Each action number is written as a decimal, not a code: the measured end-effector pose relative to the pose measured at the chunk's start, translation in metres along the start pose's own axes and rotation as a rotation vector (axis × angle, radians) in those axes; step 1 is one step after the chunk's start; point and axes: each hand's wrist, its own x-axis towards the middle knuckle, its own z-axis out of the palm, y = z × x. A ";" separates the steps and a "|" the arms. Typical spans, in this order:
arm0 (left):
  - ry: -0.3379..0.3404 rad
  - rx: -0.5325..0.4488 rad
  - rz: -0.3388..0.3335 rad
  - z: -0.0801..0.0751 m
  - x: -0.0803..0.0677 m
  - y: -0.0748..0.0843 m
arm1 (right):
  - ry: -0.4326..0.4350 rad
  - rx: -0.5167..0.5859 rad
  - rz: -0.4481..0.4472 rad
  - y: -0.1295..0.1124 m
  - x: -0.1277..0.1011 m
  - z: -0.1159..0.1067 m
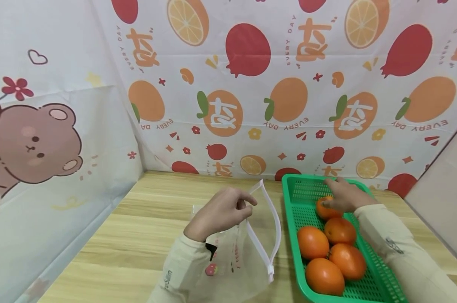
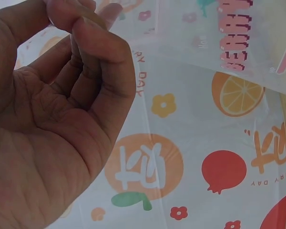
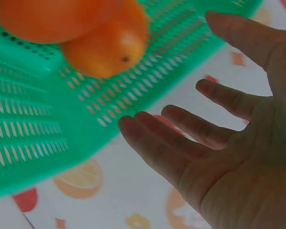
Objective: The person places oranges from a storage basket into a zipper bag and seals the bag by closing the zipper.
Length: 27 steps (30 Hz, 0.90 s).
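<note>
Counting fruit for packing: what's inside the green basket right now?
Five orange fruits lie in the green basket. The right hand rests over the farthest orange fruit, covering part of it. Whatever lies beneath the fruits is hidden.

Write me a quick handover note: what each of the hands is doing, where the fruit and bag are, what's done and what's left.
Left hand: pinches the rim of the clear plastic zip bag, holding it open on the wooden table.
Right hand: open, fingers resting over the farthest orange fruit in the green perforated plastic tray.
Five orange fruits in the tray; none visible in the bag.
Done: bag opened.
Left: probably grasp the fruit and load the bag.
</note>
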 end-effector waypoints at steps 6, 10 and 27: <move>-0.007 0.002 0.008 0.003 0.000 -0.001 | -0.099 0.014 0.062 0.009 0.016 0.016; -0.010 0.005 0.002 0.004 0.000 -0.001 | -0.122 0.063 0.097 0.017 0.021 0.028; -0.001 0.011 -0.014 0.005 0.000 0.000 | 0.098 0.282 -0.065 0.025 0.004 0.022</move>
